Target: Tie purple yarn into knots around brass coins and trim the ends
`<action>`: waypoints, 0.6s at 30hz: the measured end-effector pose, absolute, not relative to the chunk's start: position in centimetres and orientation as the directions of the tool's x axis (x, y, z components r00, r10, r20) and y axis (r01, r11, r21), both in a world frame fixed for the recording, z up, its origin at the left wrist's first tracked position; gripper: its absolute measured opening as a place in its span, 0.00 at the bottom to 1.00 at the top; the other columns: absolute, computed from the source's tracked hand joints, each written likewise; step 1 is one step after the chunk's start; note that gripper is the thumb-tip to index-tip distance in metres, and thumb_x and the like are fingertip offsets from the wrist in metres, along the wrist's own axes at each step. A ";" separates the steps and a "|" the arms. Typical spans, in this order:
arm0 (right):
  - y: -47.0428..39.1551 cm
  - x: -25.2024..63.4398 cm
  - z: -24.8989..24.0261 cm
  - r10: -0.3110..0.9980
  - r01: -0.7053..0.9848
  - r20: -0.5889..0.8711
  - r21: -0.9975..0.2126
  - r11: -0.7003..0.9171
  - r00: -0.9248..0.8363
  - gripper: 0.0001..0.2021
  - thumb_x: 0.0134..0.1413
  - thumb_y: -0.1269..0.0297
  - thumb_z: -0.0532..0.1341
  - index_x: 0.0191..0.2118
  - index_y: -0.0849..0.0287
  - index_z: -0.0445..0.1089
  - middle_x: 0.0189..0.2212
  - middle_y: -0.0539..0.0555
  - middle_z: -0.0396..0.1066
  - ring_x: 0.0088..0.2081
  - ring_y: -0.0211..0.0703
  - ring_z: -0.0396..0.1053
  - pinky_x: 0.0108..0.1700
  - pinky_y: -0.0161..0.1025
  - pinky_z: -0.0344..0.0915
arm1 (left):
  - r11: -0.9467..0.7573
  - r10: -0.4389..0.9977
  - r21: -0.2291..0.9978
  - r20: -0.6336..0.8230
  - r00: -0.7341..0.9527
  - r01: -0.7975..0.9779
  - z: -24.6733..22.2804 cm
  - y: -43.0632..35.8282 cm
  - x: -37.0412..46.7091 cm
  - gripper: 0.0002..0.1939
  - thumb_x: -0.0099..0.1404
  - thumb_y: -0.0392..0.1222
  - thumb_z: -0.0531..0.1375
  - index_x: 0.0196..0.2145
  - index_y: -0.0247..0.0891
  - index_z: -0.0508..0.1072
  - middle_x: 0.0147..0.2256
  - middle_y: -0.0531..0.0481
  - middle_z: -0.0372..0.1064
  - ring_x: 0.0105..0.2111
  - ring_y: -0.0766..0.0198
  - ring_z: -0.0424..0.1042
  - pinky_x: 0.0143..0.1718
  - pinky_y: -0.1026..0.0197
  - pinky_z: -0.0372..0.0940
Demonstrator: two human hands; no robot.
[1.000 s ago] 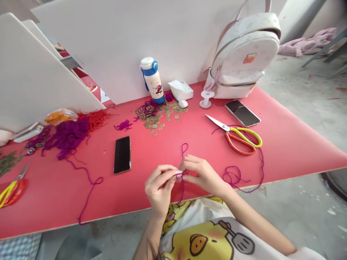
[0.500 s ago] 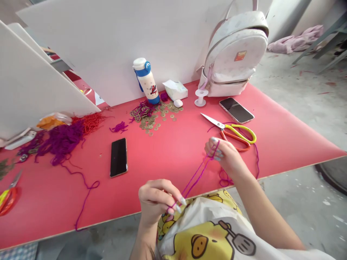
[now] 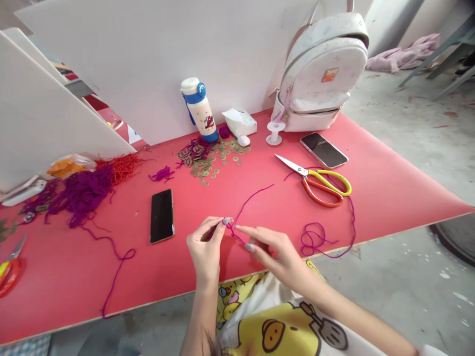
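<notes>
Between the thumb and index finger of my left hand (image 3: 206, 244), a purple cord (image 3: 250, 199) is pinched where small loops of it come together. One strand runs up and right across the red tabletop (image 3: 208, 202). A short second strand leads to the thumb of my right hand (image 3: 276, 249), which is closed around it as far as I can see; the grip itself is partly hidden. My right index finger points straight at the loops, close beside my left fingertips. Scissors (image 3: 313, 184) with yellow and red handles lie beyond my right hand.
A black phone (image 3: 162, 216) lies left of my hands, another phone (image 3: 324, 150) at the right. Behind are coin-like discs (image 3: 202, 168), a bottle (image 3: 203, 111), a white spool (image 3: 274, 134) and a backpack (image 3: 322, 74). Purple yarn (image 3: 87, 193) is heaped at the left.
My hands have come together; my right hand moved left and down, and my left hand rose slightly. The long stretched loop is gone, and a loose strand now lies across the table.
</notes>
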State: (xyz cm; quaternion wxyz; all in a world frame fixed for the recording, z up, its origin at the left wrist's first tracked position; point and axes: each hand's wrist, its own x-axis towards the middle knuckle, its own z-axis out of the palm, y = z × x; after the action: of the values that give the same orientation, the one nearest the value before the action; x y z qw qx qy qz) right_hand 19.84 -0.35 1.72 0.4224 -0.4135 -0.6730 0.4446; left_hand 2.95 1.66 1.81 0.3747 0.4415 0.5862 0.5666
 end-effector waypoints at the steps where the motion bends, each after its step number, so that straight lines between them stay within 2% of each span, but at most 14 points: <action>1: -0.6 19.2 1.5 0.926 0.252 0.246 -0.913 0.320 -0.286 0.18 0.68 0.64 0.54 0.58 0.57 0.71 0.26 0.50 0.67 0.25 0.37 0.62 0.29 0.34 0.62 | -0.038 0.945 0.995 0.066 -0.320 0.091 1.8 1.6 3.0 0.07 0.61 0.43 0.68 0.28 0.37 0.81 0.28 0.50 0.74 0.30 0.66 0.71 0.31 0.66 0.67; 5: -0.4 17.7 0.8 0.918 0.434 0.302 -0.812 0.389 -0.256 0.17 0.68 0.64 0.53 0.56 0.58 0.72 0.26 0.51 0.67 0.23 0.37 0.61 0.27 0.33 0.59 | -0.065 0.951 0.993 0.091 -0.296 0.096 1.9 1.6 3.2 0.07 0.62 0.42 0.67 0.29 0.37 0.81 0.29 0.50 0.75 0.31 0.65 0.72 0.32 0.66 0.68; 11: 0.6 16.8 0.2 0.938 0.363 0.240 -0.875 0.320 -0.249 0.13 0.65 0.64 0.58 0.51 0.59 0.74 0.27 0.50 0.70 0.24 0.37 0.63 0.29 0.34 0.59 | -0.069 0.952 0.990 0.102 -0.287 0.123 1.8 1.6 3.0 0.07 0.62 0.42 0.67 0.29 0.37 0.81 0.29 0.51 0.75 0.30 0.65 0.73 0.33 0.66 0.69; 14: 0.8 16.7 0.1 0.943 0.299 0.191 -0.914 0.272 -0.273 0.07 0.64 0.63 0.60 0.41 0.59 0.74 0.25 0.48 0.68 0.24 0.37 0.62 0.29 0.33 0.58 | -0.080 0.949 0.985 0.121 -0.290 0.150 1.7 1.6 3.0 0.07 0.63 0.42 0.66 0.30 0.37 0.81 0.29 0.50 0.75 0.31 0.65 0.74 0.33 0.66 0.69; 16: 0.7 16.9 0.2 0.932 0.280 0.206 -0.914 0.292 -0.296 0.09 0.66 0.64 0.58 0.35 0.58 0.72 0.26 0.49 0.67 0.26 0.37 0.62 0.29 0.33 0.58 | -0.088 0.944 0.976 0.145 -0.296 0.197 1.7 1.7 3.0 0.06 0.63 0.41 0.66 0.30 0.36 0.81 0.29 0.50 0.75 0.30 0.64 0.74 0.32 0.65 0.69; 18: 0.6 17.3 0.6 0.910 0.340 0.270 -0.863 0.373 -0.314 0.12 0.68 0.66 0.54 0.33 0.57 0.71 0.27 0.50 0.66 0.27 0.38 0.62 0.30 0.33 0.58 | -0.098 0.938 0.954 0.184 -0.295 0.283 1.8 1.7 3.0 0.06 0.63 0.39 0.65 0.30 0.36 0.80 0.29 0.49 0.75 0.30 0.64 0.74 0.32 0.65 0.69</action>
State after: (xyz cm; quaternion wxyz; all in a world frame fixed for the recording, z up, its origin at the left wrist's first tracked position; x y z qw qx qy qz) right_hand 17.29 0.60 0.59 0.3977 -0.4299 -0.7270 0.3585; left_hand 3.04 1.75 1.80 0.3043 0.5097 0.5986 0.5378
